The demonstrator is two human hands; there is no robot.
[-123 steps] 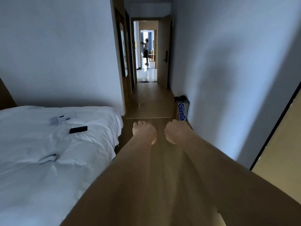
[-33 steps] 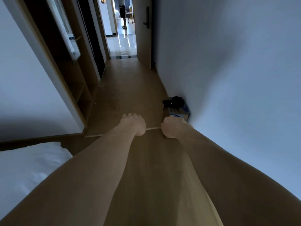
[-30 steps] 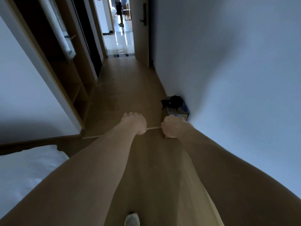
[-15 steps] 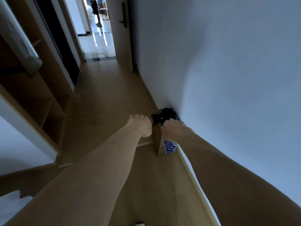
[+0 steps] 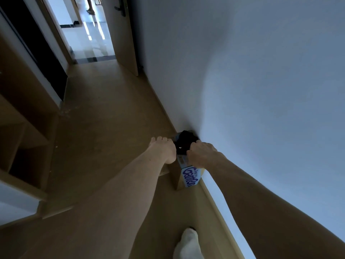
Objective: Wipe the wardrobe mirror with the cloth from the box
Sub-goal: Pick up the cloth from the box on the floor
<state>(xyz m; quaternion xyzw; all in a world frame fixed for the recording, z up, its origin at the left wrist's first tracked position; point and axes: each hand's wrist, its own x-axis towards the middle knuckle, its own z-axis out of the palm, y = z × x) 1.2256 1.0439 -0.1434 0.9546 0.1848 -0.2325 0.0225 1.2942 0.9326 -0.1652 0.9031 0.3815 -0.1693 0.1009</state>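
Observation:
A small cardboard box with blue lettering stands on the wooden floor against the right wall. A black cloth lies bunched on top of it. My left hand is curled into a fist just left of the cloth. My right hand, also curled, overlaps the box's top edge at the cloth's right side. Neither hand plainly holds anything, and I cannot tell whether they touch the cloth. The wardrobe with open shelves stands at the left; its mirror is out of view.
A narrow wooden-floored passage runs ahead to an open door and a bright tiled room, where another person's feet show. The white wall is close on the right. My white-socked foot is at the bottom.
I have walked from the bedside down the passage to the box. The bed and the mirror have left the view. Both curled hands now sit over the box and cloth.

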